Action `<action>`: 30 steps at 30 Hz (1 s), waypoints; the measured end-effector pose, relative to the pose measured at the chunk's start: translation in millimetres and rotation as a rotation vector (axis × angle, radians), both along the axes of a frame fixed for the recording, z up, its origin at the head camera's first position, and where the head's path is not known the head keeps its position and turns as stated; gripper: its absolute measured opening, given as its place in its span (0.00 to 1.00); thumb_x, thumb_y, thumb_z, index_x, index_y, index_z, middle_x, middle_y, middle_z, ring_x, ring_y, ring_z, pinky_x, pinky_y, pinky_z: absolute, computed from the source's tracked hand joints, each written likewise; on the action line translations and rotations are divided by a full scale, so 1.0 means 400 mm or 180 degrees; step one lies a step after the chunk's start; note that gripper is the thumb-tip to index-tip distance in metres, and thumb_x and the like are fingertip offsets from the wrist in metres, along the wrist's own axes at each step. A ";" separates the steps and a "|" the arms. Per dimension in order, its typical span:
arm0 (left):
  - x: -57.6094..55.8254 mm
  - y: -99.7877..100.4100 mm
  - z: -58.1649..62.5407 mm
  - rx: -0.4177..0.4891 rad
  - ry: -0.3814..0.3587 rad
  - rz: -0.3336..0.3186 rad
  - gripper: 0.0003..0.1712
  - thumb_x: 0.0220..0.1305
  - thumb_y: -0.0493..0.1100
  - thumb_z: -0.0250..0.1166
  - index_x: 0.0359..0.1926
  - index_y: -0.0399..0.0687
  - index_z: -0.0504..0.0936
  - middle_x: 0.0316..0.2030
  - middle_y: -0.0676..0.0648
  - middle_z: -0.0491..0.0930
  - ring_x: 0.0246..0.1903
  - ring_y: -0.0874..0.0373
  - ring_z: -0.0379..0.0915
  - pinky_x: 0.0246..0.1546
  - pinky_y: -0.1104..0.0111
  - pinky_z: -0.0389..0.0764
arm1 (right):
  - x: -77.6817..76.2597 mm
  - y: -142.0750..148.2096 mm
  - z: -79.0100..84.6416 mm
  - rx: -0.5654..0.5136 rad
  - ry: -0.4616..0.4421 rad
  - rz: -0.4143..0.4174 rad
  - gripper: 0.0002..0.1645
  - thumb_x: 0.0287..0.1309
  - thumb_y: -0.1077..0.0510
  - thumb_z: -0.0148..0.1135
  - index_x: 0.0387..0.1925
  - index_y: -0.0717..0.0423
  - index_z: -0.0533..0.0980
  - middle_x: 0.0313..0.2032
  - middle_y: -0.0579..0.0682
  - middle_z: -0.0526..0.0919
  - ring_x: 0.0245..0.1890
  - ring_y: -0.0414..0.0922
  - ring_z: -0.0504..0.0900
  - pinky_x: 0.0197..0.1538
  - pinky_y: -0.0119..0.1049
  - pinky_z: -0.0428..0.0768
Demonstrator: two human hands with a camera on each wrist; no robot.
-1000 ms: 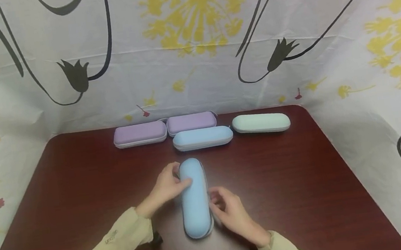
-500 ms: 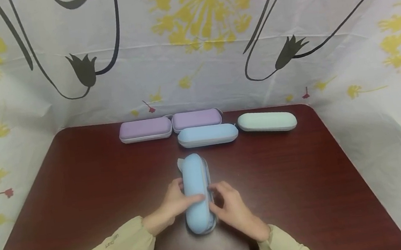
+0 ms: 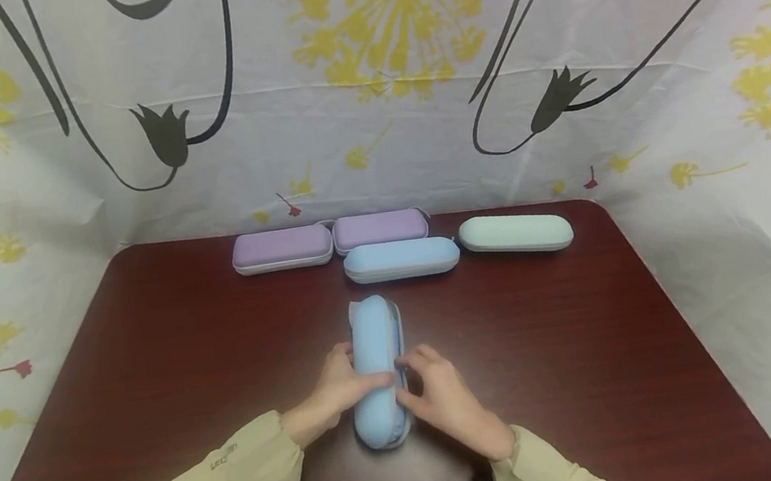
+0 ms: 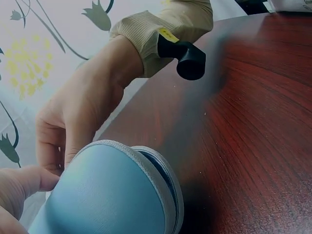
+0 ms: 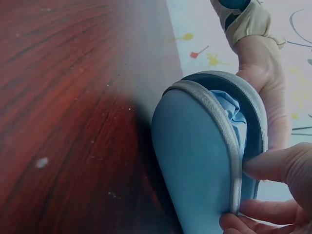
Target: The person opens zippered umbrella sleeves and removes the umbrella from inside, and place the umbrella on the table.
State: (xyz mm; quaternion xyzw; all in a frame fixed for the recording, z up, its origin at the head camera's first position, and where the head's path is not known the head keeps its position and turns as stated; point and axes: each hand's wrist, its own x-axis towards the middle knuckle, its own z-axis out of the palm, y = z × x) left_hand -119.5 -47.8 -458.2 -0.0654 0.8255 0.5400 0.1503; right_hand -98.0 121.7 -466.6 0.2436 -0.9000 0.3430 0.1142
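Observation:
A light blue zippered hard case point(image 3: 372, 338) stands on its side near the middle of the table, its long axis pointing away from me. My left hand point(image 3: 338, 383) grips it from the left, thumb across the top. At its right side is my right hand point(image 3: 449, 401), with thumb and fingers on the zipper edge. The right wrist view shows the two shells parted, with crumpled pale blue material point(image 5: 231, 112) between them. There, the right thumb point(image 5: 270, 165) reaches into the gap while the fingers hold the near rim. Another blue case point(image 3: 402, 259) lies behind.
Along the back of the dark red wooden table point(image 3: 177, 362) lie two purple cases point(image 3: 281, 250) and a mint green case point(image 3: 516, 233). A white flowered cloth point(image 3: 375, 153) hangs behind the table and along its sides.
My left hand has slid back along the case toward me. The case has tilted and its right side has parted, with the right hand moving in at the zipper edge.

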 end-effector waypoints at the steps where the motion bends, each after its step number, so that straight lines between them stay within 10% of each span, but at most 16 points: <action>1: -0.001 0.000 -0.001 0.0000 -0.0001 -0.0006 0.50 0.38 0.43 0.76 0.59 0.25 0.61 0.49 0.31 0.71 0.47 0.41 0.72 0.46 0.51 0.75 | -0.001 -0.001 0.001 0.0001 -0.0001 0.0008 0.21 0.37 0.64 0.71 0.39 0.64 0.78 0.33 0.50 0.75 0.28 0.39 0.73 0.31 0.31 0.75; 30: 0.002 -0.068 -0.013 0.1720 -0.0811 0.0143 0.38 0.50 0.39 0.65 0.60 0.27 0.61 0.51 0.32 0.71 0.46 0.47 0.72 0.48 0.51 0.73 | -0.043 0.017 0.007 -0.0041 -0.0419 -0.0128 0.22 0.45 0.56 0.71 0.40 0.67 0.79 0.25 0.50 0.75 0.23 0.42 0.74 0.25 0.27 0.72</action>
